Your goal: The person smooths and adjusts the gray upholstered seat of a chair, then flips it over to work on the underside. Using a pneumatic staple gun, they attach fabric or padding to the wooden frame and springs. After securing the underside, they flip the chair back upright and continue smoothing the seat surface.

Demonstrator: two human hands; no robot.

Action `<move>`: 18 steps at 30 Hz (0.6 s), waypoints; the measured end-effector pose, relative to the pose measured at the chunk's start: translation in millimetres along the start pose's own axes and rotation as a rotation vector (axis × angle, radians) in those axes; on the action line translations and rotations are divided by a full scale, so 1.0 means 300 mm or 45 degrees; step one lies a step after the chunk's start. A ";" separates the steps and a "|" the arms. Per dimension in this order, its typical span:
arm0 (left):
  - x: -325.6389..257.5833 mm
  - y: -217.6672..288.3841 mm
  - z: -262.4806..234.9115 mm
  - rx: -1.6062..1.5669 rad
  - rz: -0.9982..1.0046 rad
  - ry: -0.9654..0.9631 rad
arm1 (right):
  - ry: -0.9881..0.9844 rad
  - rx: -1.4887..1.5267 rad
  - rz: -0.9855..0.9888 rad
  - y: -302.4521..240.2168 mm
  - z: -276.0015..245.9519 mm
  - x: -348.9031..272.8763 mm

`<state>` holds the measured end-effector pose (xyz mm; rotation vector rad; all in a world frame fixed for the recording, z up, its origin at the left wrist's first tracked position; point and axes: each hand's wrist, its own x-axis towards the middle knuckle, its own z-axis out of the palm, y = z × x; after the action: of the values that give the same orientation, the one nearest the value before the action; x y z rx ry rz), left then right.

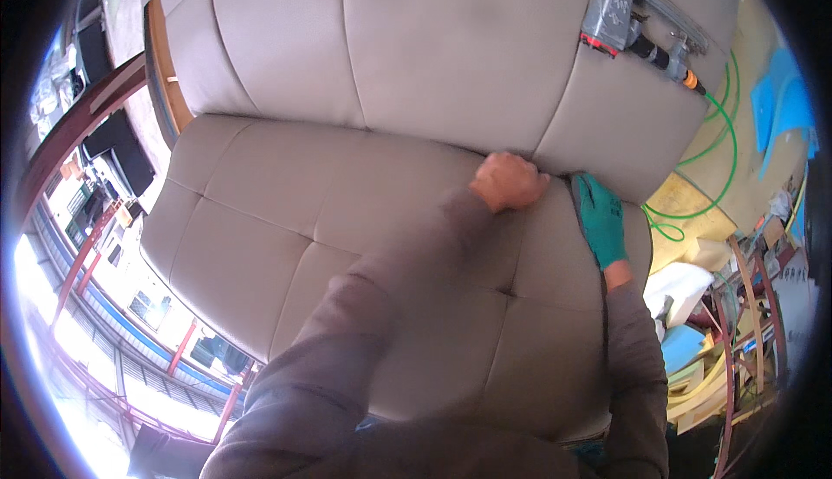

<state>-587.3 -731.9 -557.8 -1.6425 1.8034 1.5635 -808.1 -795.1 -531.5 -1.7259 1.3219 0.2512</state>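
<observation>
Two grey-beige padded panels with stitched, tufted seams meet along a crease. The near panel [399, 323] lies under my arms, and the far panel [451, 45] extends away beyond it. At the right part of the crease is my left hand [510, 182], bare and closed in a fist against the upholstery; whatever its fingers grip is hidden. To its right, my right hand [600, 223] wears a green glove. It lies flat along the near panel's right side, fingers stretched toward the crease, with the fingertips partly hidden there.
A grey pneumatic staple gun [609, 19] rests on the far panel at upper right, joined to a green air hose [732, 136]. Yellow foam [680, 210] and scrap pieces lie beyond the right edge. Wooden framing [165, 63] shows at the left, beside a dark red metal beam [82, 119].
</observation>
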 end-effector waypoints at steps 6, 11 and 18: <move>-0.101 -0.315 -0.087 -0.364 -0.344 0.347 | 0.008 0.026 0.000 0.035 -0.016 0.025; -0.151 -0.408 -0.107 -0.187 -0.318 0.522 | -0.178 0.009 0.034 -0.008 -0.034 0.105; -0.126 -0.501 -0.109 -0.359 -0.432 0.435 | -0.333 -0.198 -0.140 -0.043 0.054 0.224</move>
<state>-435.8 -705.5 -595.1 -2.3253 1.3784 1.5023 -764.5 -827.3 -576.3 -1.8180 1.0366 0.5091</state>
